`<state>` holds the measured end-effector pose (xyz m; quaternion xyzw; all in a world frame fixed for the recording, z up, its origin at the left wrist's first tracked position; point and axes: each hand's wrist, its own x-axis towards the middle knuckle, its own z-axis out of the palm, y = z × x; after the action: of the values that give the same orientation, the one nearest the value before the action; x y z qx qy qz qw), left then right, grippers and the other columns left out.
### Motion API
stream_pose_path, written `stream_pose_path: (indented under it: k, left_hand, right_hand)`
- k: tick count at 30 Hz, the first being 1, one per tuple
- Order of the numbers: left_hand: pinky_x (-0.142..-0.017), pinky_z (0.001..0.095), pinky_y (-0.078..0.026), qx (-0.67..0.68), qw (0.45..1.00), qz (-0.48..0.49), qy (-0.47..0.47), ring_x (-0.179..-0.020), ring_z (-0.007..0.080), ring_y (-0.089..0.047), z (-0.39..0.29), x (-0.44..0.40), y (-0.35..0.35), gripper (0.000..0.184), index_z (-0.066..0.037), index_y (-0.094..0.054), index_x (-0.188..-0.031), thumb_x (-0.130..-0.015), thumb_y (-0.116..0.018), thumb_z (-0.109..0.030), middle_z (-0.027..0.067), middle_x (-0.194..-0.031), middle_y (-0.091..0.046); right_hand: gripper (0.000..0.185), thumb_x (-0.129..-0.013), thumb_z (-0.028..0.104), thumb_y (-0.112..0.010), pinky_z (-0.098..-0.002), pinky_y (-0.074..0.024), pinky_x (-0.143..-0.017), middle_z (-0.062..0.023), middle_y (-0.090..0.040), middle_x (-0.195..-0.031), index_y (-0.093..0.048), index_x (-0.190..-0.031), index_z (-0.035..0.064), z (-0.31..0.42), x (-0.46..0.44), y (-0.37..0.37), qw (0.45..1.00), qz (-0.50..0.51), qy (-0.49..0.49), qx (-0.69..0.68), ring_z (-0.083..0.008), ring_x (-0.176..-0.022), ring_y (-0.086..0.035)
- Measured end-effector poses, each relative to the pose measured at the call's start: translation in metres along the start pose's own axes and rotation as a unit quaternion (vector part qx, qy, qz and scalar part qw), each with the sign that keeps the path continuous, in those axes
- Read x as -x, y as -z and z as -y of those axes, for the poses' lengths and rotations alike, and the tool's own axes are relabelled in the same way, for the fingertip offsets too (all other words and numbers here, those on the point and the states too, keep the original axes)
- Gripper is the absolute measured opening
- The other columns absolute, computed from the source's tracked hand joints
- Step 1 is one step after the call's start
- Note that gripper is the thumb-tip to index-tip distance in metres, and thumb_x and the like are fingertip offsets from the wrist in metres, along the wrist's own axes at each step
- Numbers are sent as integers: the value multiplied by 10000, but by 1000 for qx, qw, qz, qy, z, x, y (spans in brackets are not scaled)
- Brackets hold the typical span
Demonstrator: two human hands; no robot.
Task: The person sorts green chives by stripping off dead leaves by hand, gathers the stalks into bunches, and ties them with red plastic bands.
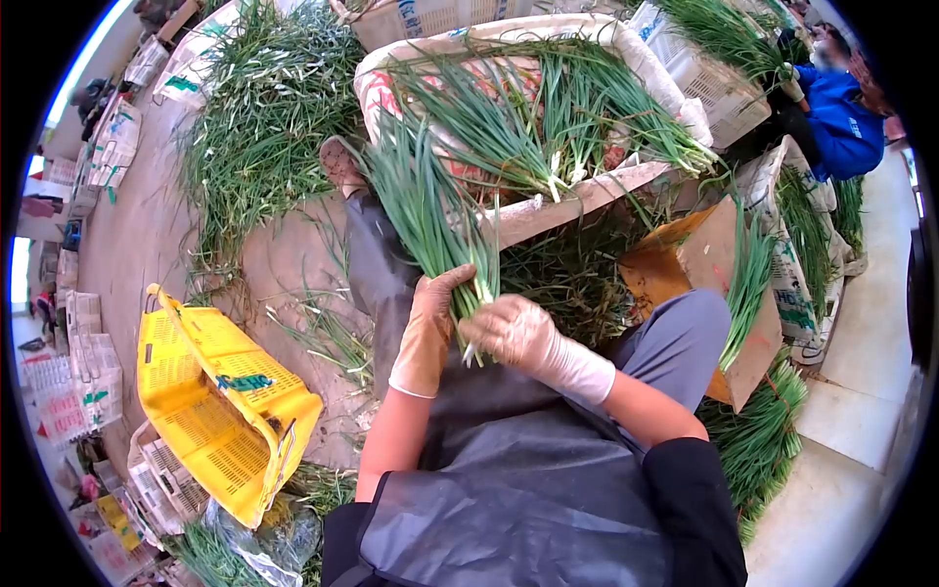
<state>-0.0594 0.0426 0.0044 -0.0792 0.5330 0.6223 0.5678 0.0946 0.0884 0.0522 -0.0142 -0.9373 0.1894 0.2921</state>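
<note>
My left hand (430,311), in a brownish glove, is closed round a bunch of chives (416,196). The long green leaves point up and away, and the pale stem ends stick out below my fingers. My right hand (515,336), in a pale glove, is at those stem ends with its fingers curled against them; its fingertips are slightly blurred. Just beyond my hands, more chives (577,108) lie in small bundles on a cloth-lined crate (523,227), their pale ends toward me.
A large heap of chives (264,127) covers the floor at the upper left. A yellow plastic crate (220,391) lies tilted at the left. A cardboard piece (714,264) stands by my right knee, with stacked chives (758,430) below. A person in blue (843,117) sits at the upper right.
</note>
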Motion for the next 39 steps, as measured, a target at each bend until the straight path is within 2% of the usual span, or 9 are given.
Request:
stream_pose_path:
  k: [5,7,8,11,16,21,25,29,39]
  left_hand:
    - [-670,344,-570,158,984,51,-63,-722,272,-659,-24,-20,26,229,126,-571,-960,-751,-593,37,184,-854,-646]
    - [-716,362,-571,198,976,59,-65,-760,286,-657,-40,-17,34,216,131,-568,-953,-759,-586,37,199,-874,-640]
    - [-727,373,-572,225,970,76,-56,-769,292,-655,-41,-21,41,217,127,-569,-959,-766,-585,30,209,-886,-636]
    - [-787,354,-541,205,970,110,-75,-843,269,-640,-43,4,24,237,85,-577,-985,-770,-608,-11,158,-941,-637]
    - [-696,312,-526,112,986,61,-109,-739,210,-623,-6,20,-13,263,30,-581,-975,-735,-663,-38,114,-886,-641]
    - [-494,256,-461,-37,988,-113,-102,-567,150,-576,-13,34,6,225,11,-617,-890,-702,-719,-60,51,-677,-608]
    - [-479,261,-458,56,975,-185,-108,-554,154,-569,-15,50,42,236,10,-599,-894,-702,-725,-47,58,-745,-612]
    - [-535,262,-466,66,988,-88,-112,-610,143,-574,-19,81,10,280,-5,-590,-948,-712,-728,-65,59,-793,-615]
    - [-551,273,-504,78,995,-7,-56,-612,168,-592,27,52,-34,139,33,-600,-885,-762,-634,-23,83,-737,-616]
  right_hand:
    - [281,-707,164,-601,-351,-471,-746,-24,-589,-850,-622,-987,145,0,51,16,948,277,-120,-102,-217,-836,-582]
    - [294,-725,210,-589,-354,-460,-775,-51,-597,-878,-629,-1009,142,-28,89,1,795,501,-342,22,-229,-860,-579]
    - [329,-761,280,-591,-358,-464,-785,-98,-616,-897,-621,-1042,112,-25,99,5,818,422,-262,289,-252,-881,-595]
    - [416,-827,344,-587,-371,-471,-777,-193,-635,-933,-583,-1096,27,-19,25,32,903,71,-411,-105,-325,-879,-616]
    - [341,-840,227,-628,-248,-447,-732,-35,-624,-889,-584,-1063,-28,-19,-28,1,661,-78,-544,-511,-87,-782,-535]
    - [272,-884,253,-576,-256,-444,-700,-43,-627,-813,-593,-1027,22,-64,34,3,836,-65,-528,-132,-111,-746,-558]
    - [207,-871,191,-606,-228,-430,-665,-14,-586,-731,-612,-982,17,-41,35,12,758,-205,-537,-308,-96,-683,-525]
    - [133,-823,84,-648,-213,-409,-636,15,-567,-740,-648,-920,-7,-38,30,5,696,-282,-522,-404,-78,-683,-508]
    - [73,-743,91,-658,-341,-426,-603,-80,-563,-705,-650,-800,47,9,13,13,928,-153,-340,-11,-235,-657,-557]
